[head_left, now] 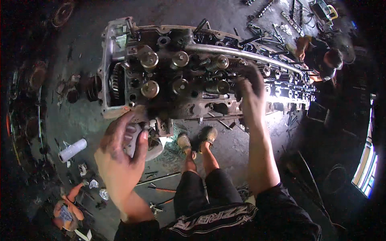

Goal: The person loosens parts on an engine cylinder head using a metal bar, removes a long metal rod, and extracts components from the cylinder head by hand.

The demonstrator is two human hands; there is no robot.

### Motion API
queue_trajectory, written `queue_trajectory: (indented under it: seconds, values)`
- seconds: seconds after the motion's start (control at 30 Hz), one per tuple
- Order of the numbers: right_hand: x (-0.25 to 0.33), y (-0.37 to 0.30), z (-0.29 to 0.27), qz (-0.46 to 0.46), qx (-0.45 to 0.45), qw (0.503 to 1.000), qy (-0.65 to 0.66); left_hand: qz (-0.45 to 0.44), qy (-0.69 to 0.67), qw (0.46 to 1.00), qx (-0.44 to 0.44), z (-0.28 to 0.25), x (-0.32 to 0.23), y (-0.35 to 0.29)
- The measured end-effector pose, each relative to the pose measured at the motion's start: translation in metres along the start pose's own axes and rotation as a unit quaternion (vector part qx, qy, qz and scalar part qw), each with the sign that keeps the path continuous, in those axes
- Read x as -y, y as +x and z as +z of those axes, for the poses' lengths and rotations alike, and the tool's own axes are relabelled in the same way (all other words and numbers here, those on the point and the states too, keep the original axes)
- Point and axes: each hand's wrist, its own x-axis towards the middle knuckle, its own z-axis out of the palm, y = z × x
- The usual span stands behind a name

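A long, oily engine cylinder head (189,110) stretches across the view in front of me, with rows of valve springs (217,87) topped by round metal retainers (149,60). Over the springs right of the middle, my right hand (251,90) reaches down with fingers bent together; their tips are dark and blurred, and what they grip is hidden. Just off the near left corner, my left hand (120,150) is loosely curled, thumb and fingers apart. A grey metal part (132,148) shows in the gap, seemingly behind the hand. Both hands are blackened with grease.
A co-worker (331,60) bends at the far right end of the cylinder head. Another person (66,213) is low at the lower left. A white roll (73,150) lies on the floor, and rods and tools (161,189) lie near my feet. Camshafts (291,22) lie beyond.
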Motion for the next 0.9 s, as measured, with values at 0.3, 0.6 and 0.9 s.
queue_trajectory:
  seconds: [0.3, 0.6, 0.9]
  values:
    - [0.026, -0.02, 0.025, -0.236, 0.074, 0.82, -0.516, 0.022, 0.114, 0.993, -0.029, -0.002, 0.002, -0.013]
    - [0.034, 0.002, 0.08, -0.245, 0.249, 0.554, -0.755, -0.016, 0.111, 0.993, -0.03, -0.001, 0.011, -0.009]
    - [0.017, 0.005, 0.089, -0.181, 0.226, 0.596, -0.749, -0.018, 0.108, 0.994, -0.025, 0.0, 0.006, -0.008]
